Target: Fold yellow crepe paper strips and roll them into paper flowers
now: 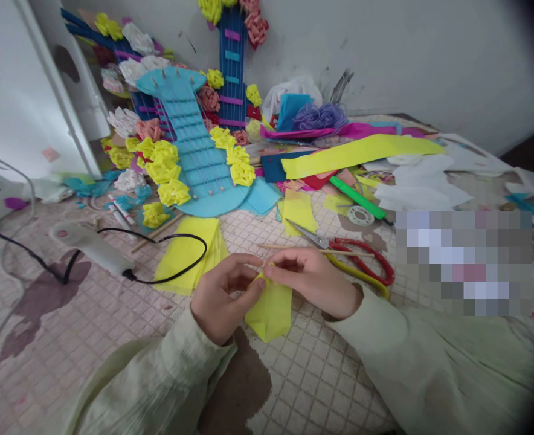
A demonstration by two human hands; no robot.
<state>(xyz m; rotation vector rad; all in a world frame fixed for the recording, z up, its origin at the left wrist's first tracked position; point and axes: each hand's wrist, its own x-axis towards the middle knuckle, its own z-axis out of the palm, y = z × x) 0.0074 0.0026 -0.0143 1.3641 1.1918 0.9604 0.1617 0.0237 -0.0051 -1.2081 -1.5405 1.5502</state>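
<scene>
A small sheet of yellow crepe paper [270, 309] hangs between my two hands, its upper edge pinched and gathered. My left hand [225, 293] grips that edge between thumb and fingers. On the other side, my right hand [315, 279] pinches the same edge close to the left fingertips. A thin wooden stick [346, 252] lies just behind my right hand, across the scissors [362, 257] with red and yellow handles. To the left of my hands rests a stack of yellow paper squares [189, 254].
A hot glue gun [92, 251] with a black cable lies at left. Behind stand a blue cardboard instrument shape [192, 139] with yellow paper flowers [165, 163] and a dark blue one [233, 66]. A green cutter [357, 197] and a yellow strip [362, 154] lie at right.
</scene>
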